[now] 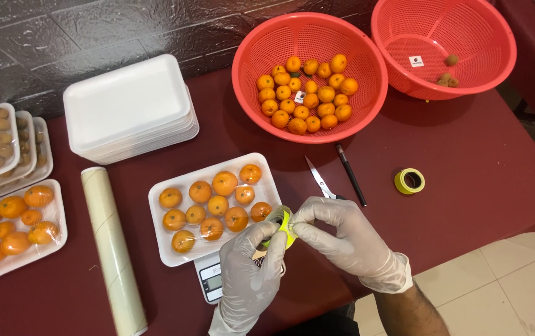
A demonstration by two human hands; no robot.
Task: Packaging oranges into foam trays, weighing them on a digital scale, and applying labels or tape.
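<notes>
A dark red worktop (479, 180) carried everything. At its far edge sat two red baskets: one (247, 74) full of small oranges, the other (497, 37) nearly bare with a few brown fruits. A stack of white foam trays (127, 106) stood to the left, and a wrap roll (112, 249) lay in front of it. Wrapped trays of fruit (12, 230) lined the left edge. A tray of oranges (214, 205) rested on a scale (211, 280) in the middle.

Both gloved hands met just right of that tray. The left hand (252, 274) and right hand (348, 239) had their fingers closed on a yellow tape roll (283, 224), pinching it between them, touching the tray's near corner. Scissors (318, 179) and a pen (350, 174) lay just beyond the right hand. Another tape roll (410, 181) lay well to the right.
</notes>
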